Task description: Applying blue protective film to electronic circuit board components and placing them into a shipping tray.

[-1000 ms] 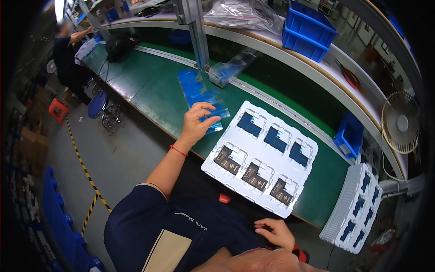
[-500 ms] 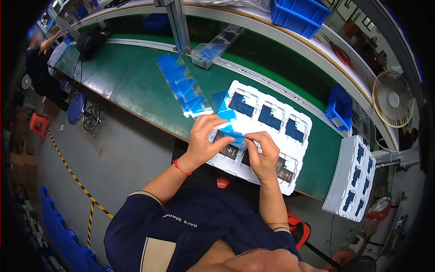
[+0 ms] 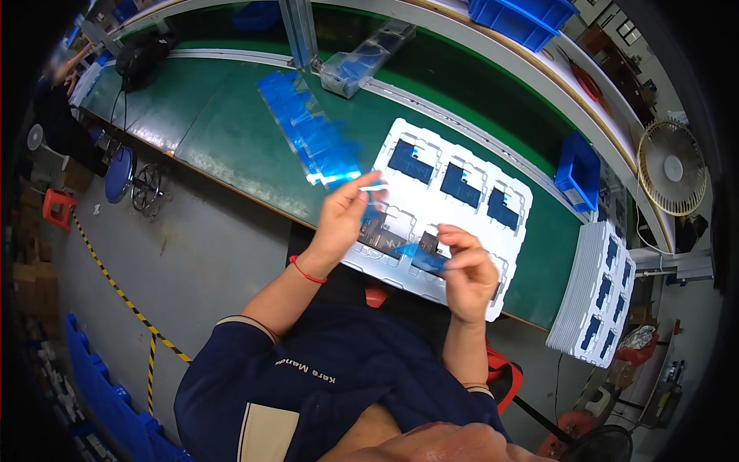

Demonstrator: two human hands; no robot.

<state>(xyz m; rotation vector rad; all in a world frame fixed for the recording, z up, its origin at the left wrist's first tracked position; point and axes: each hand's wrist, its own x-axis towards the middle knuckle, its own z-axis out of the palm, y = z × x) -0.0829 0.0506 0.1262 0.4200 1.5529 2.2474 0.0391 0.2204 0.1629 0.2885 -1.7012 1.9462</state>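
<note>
A white moulded tray (image 3: 400,196) lies on the green bench before me, dark flat rectangular parts (image 3: 462,185) in its far row and blackish-brown ones (image 3: 379,237) in its near row. Over its left edge, my left hand (image 3: 342,219) pinches a blurred blue-and-white bit of film (image 3: 372,209). Above the near row my right hand (image 3: 471,277) is closed, thumb against finger, on a small piece of clear blue film (image 3: 422,256); its other fingers are loosely curled. Left of the tray lies a long sheet with overlapping blue films (image 3: 308,131).
A stack of white trays (image 3: 593,296) stands at the bench's right end. Blue bins (image 3: 577,171), a fan (image 3: 671,164) and a clear box (image 3: 366,60) line the back. Another person (image 3: 58,108) is at the far left, beside a blue stool (image 3: 119,175).
My hands have drawn apart, the right one moving right and nearer with a blue film piece. The blue film that stretched between them is now separated. The view has shifted slightly.
</note>
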